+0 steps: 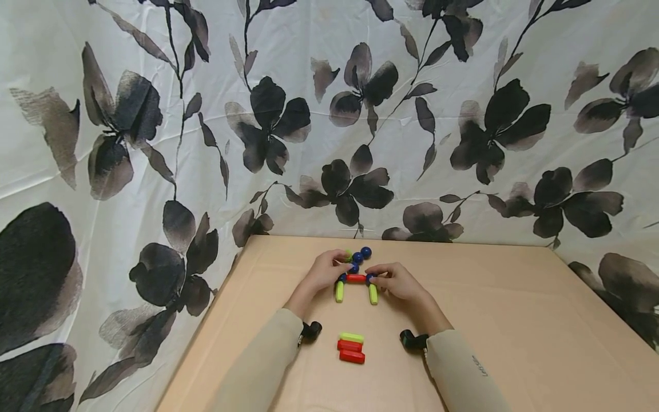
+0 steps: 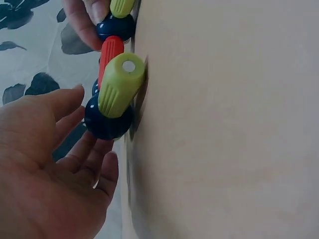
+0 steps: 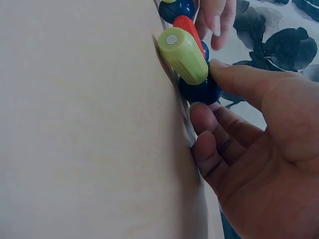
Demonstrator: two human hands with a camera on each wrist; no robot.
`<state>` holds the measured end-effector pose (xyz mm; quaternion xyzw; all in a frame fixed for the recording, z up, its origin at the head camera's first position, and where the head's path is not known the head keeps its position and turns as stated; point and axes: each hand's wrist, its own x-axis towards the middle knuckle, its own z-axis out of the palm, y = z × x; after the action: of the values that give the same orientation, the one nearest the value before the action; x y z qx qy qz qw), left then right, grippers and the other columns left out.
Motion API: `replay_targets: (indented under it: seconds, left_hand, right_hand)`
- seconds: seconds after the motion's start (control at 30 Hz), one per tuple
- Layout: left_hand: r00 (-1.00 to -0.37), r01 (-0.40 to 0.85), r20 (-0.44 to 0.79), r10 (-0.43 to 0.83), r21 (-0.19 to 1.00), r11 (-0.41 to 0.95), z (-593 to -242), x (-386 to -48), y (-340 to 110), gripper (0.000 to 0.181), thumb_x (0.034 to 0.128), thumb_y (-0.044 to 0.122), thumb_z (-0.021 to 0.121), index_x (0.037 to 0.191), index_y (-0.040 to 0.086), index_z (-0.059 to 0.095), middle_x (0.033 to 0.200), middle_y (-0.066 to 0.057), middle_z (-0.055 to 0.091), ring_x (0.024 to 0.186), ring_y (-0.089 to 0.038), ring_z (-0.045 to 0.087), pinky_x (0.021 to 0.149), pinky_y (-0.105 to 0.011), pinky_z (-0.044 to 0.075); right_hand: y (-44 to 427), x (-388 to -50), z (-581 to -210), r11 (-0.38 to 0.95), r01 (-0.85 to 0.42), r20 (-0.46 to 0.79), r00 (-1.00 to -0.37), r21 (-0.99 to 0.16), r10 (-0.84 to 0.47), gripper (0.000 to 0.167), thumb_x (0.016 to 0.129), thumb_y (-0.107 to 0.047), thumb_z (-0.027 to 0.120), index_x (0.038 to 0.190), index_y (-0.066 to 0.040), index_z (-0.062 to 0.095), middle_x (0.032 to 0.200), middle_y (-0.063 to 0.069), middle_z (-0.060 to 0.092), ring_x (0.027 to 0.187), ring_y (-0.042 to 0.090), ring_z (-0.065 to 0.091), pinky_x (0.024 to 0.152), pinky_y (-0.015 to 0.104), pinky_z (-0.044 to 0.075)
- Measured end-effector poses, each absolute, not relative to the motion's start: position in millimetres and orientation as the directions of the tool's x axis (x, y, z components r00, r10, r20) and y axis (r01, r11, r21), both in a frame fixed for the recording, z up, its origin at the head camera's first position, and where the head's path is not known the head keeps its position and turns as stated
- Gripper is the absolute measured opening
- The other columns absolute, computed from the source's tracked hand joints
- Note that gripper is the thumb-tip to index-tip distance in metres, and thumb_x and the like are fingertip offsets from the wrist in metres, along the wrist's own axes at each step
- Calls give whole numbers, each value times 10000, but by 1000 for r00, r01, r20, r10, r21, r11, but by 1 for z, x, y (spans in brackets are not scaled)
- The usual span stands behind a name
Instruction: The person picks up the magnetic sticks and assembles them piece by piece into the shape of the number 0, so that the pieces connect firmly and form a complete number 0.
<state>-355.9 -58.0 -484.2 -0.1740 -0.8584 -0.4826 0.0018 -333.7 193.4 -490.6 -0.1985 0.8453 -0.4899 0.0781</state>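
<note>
My right hand (image 1: 400,281) pinches a blue ball (image 3: 200,90) between thumb and fingers. A lime-green rod (image 1: 373,294) extends from that ball toward me. A red rod (image 1: 356,278) links it to another blue ball (image 2: 107,118), which carries a second lime-green rod (image 2: 119,82). Around this left ball my left hand (image 1: 325,271) lies with relaxed fingers; its thumb is apart from the ball, and the fingertips are close to its underside. Just beyond the red rod are a blue ball (image 1: 354,268) and two more, with another lime-green piece (image 1: 348,256) partly hidden by my left fingers.
Nearer me on the tan table (image 1: 494,343), a loose lime-green rod (image 1: 352,337) lies beside two red rods (image 1: 352,356). A white cloth with dark flowers (image 1: 309,46) hangs behind the table's far edge. Both wrists wear small black cameras (image 1: 413,340).
</note>
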Motion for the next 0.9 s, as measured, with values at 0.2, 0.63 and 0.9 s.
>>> replay_targets:
  seconds: [0.2,0.63,0.9]
  left_hand:
    - [-947,309,206,247,796,520,-484,-359,-46,268,1006,207,705,1250,96,712,1162,-73,699,993,-205,594,846,-329,500]
    - [-947,313,184,264,719,621,-482,-357,-31,237,949,210,780,1171,131,758,1169,-79,674,1012,-212,606,913,-382,512]
    - [-961,267,147,235,722,638,-481,-356,-28,213,944,229,787,1141,156,749,1150,-50,707,1011,-196,631,904,-365,526]
  right_hand:
    - [194,-334,-493,444,-271,73,-908,-854,-412,305,1010,-111,672,1302,-37,713,1056,104,713,681,209,549,558,249,468]
    - [193,-334,-493,457,-253,67,-921,-853,-385,286,998,-127,694,1278,-101,743,1093,98,722,702,209,554,594,254,486]
    - [193,-333,-493,459,-261,72,-919,-849,-388,284,997,-118,693,1276,-95,741,1095,117,725,681,214,557,582,255,483]
